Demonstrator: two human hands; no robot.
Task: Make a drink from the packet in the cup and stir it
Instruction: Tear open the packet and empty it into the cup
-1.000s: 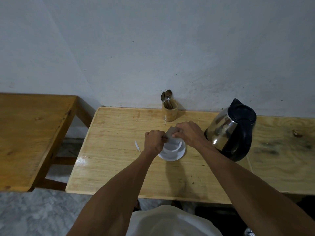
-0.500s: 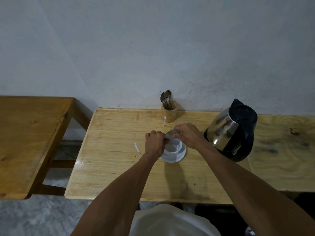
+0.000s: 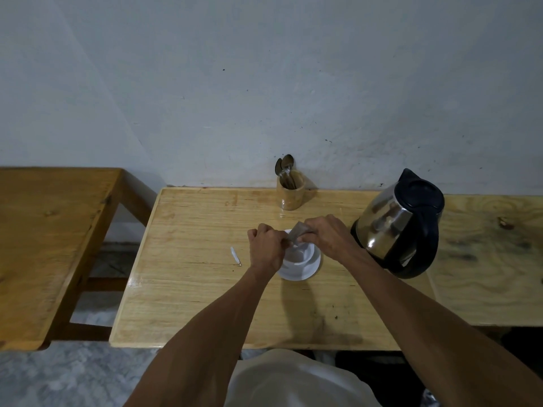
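A white cup [image 3: 302, 254] stands on a white saucer [image 3: 299, 271] in the middle of the light wooden table [image 3: 191, 289]. Both my hands hold a small grey-brown packet [image 3: 297, 232] tilted over the cup's far rim. My left hand [image 3: 268, 248] pinches its lower left end, and my right hand [image 3: 326, 235] grips its upper right end. I cannot see the inside of the cup well or whether powder falls. Spoons [image 3: 283, 167] stick out of a wooden holder [image 3: 291, 193] at the wall.
A steel kettle with a black lid and handle [image 3: 402, 221] stands just right of my right hand. A torn white strip [image 3: 235, 255] lies on the table left of the cup. A darker wooden table [image 3: 44, 230] stands to the left, with a gap between.
The packet has tipped and shifted a little over the cup between my hands. The hands stay close together above the cup; the camera view has drifted slightly.
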